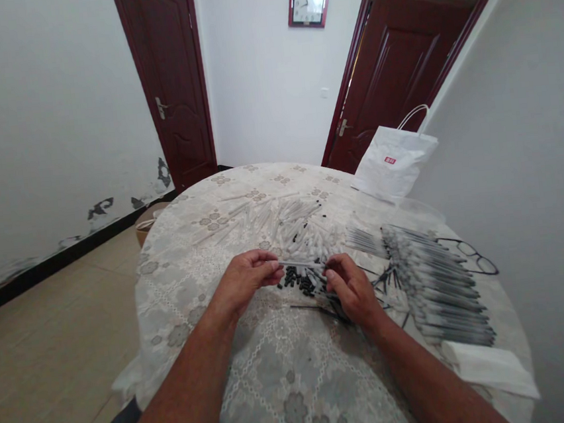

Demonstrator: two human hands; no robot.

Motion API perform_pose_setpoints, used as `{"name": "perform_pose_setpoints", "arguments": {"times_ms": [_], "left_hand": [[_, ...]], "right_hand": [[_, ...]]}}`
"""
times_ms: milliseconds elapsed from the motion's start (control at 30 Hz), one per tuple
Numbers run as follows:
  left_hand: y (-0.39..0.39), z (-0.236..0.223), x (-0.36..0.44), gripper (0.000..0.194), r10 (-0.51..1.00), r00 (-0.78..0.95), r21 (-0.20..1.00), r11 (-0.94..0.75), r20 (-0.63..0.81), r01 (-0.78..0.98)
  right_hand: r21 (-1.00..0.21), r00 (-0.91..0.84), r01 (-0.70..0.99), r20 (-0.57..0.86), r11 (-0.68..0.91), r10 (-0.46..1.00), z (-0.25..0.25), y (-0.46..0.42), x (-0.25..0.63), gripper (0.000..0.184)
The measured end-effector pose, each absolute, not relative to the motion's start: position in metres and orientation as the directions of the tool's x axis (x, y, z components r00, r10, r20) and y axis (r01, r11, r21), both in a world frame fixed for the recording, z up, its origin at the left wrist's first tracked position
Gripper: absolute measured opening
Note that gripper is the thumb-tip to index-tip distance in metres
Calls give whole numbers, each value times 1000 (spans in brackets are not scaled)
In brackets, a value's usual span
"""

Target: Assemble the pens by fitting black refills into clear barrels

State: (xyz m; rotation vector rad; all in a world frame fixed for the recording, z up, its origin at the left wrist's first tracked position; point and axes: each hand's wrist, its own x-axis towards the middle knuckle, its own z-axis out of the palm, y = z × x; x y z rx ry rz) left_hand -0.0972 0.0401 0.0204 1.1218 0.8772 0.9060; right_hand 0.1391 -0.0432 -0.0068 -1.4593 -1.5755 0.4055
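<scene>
Both hands are held over the middle of a round table, with a thin clear pen barrel [300, 263] stretched level between them. My left hand [251, 277] pinches its left end between thumb and fingers. At the other end are the closed fingertips of my right hand [352, 288]; whether they also grip a small part is too small to make out. Under the barrel lies a pile of small black caps [296, 280]. Thin dark refills [316, 309] lie beneath and around my right hand. Just beyond the hands spreads a heap of clear pen barrels [283, 221].
Rows of assembled-looking pens [444, 289] fill the table's right side, beside black-framed glasses [470, 256]. A folded white paper or cloth [491, 367] lies nearer. At the back right stands a white paper bag [391, 161]. A patterned cloth [175, 301] covers the table.
</scene>
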Motion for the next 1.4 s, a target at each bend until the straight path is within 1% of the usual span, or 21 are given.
{"name": "perform_pose_setpoints", "arguments": {"times_ms": [100,167,267,333,400,500,567,667,767,867,933,1000,1033,1100,1233,1400], "left_hand": [[39,21,-97,26,915,385,973,183,-117,-140],[39,21,-97,24,911,394,973,185,-118,-136],[39,22,-97,24,907,402,972,193,-127,-130],[39,21,-97,25,906,401,971,199,-132,-130],[40,21,-98,25,908,397,971,200,-132,-134],[41,19,-99,27,911,392,973,192,-127,-131],[42,18,-99,29,910,396,975,187,-125,-120],[43,17,-100,31,905,408,978,179,-123,-103],[44,18,-101,31,899,419,980,179,-128,-85],[44,20,-101,31,895,422,980,187,-144,-62],[44,21,-102,31,896,418,980,189,-148,-58],[44,22,-102,31,901,408,980,191,-150,-63],[45,22,-101,31,904,400,979,194,-152,-66],[46,21,-101,32,907,387,976,205,-164,-67],[46,20,-101,32,905,390,974,216,-173,-67],[46,19,-101,30,901,403,976,205,-161,-68]], "right_hand": [[-719,94,652,391,240,916,-3,-44,137,20],[-716,77,655,384,244,920,-2,-44,135,28],[-757,66,610,343,234,937,-4,-43,134,42],[-790,78,573,320,220,944,-6,-43,134,45],[-805,102,549,332,225,938,-8,-43,135,39],[-797,119,549,373,252,920,-6,-44,137,22],[-784,108,565,381,259,918,-4,-44,137,18],[-753,88,605,386,259,918,0,-44,135,21],[-733,47,625,379,269,924,1,-43,133,35],[-761,34,595,344,258,938,1,-42,132,44],[-782,61,571,343,249,937,1,-43,131,40],[-786,87,564,363,255,928,2,-44,132,28],[-778,92,572,377,260,922,3,-45,132,22],[-749,87,606,397,268,914,6,-46,132,17],[-717,62,644,398,269,915,8,-47,133,18],[-749,40,607,362,265,931,6,-47,131,29]]}}
